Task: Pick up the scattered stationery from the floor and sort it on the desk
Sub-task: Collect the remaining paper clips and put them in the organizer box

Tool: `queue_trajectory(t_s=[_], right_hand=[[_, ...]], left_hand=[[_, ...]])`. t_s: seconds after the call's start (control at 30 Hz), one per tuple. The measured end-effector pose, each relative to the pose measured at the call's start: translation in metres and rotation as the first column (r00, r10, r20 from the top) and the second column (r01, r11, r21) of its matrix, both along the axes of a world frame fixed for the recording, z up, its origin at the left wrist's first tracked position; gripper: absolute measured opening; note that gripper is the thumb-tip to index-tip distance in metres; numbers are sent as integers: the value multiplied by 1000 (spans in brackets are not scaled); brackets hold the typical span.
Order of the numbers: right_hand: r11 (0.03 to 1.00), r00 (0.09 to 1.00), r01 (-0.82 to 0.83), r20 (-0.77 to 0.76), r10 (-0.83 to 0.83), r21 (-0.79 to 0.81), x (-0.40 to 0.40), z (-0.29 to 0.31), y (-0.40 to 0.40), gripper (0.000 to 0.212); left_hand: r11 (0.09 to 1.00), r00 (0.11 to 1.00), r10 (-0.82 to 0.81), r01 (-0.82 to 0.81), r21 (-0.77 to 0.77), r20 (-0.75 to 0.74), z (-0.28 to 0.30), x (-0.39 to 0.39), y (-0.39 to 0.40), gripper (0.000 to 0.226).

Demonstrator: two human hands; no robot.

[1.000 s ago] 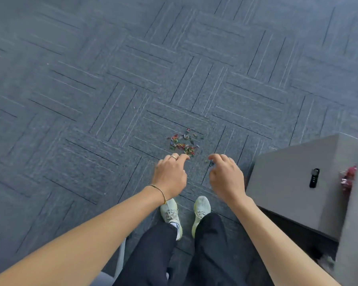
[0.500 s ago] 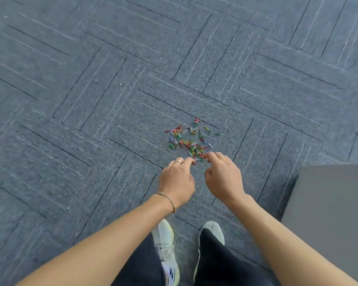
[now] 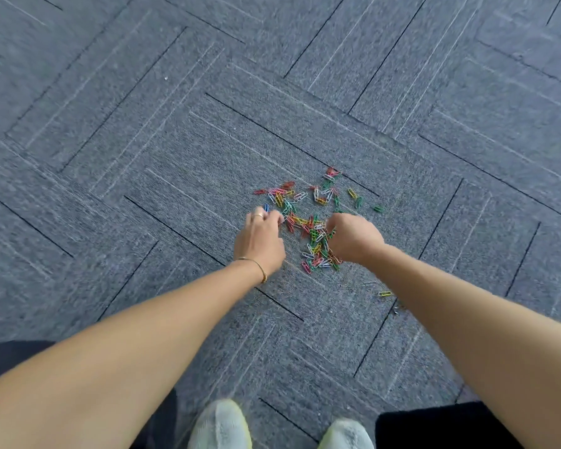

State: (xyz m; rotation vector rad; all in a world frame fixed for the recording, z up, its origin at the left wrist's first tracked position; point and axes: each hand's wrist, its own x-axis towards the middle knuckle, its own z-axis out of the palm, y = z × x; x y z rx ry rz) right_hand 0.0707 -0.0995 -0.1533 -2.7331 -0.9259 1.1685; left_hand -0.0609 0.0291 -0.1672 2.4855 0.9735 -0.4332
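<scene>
A scatter of small coloured paper clips (image 3: 308,222) lies on the grey carpet (image 3: 175,157). My left hand (image 3: 261,243), with a ring and a thin bracelet, rests at the pile's left edge, fingers curled down onto the clips. On the pile's right side my right hand (image 3: 353,238) has its fingers bent into the clips. Whether either hand has clips in its grasp is hidden by the fingers. One yellow clip (image 3: 384,293) lies apart, below my right forearm.
Grey carpet tiles with dark seams fill the view. My two pale shoes (image 3: 221,426) and dark trouser legs show at the bottom edge. A small dark bit (image 3: 397,308) lies near the stray yellow clip.
I have bent much closer to the floor. Both hands went from hovering short of the pile to touching it. The grey desk at the right has left the view.
</scene>
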Motion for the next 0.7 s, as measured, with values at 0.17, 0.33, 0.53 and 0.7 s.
queue_trajectory(t_s=[0.17,0.33,0.53,0.7], right_hand=[[934,945,-325,-93,314,-149,34,-31,0,25],[927,934,-357,-32,356,-114,52,-34,-6,23],[910,910,-401,66,409,-105,53,-31,-13,20],[934,925,-351,130,356,-66,66,-21,-8,26]], left_hand=[[975,977,-211,213,63,-36,-50,22,-10,101],[946,953,-302,301,120,-8,-72,28,-47,98],[941,908,-324,282,185,266,-80,41,-51,34],[991,947,-92,117,-63,309,-76,51,-40,7]])
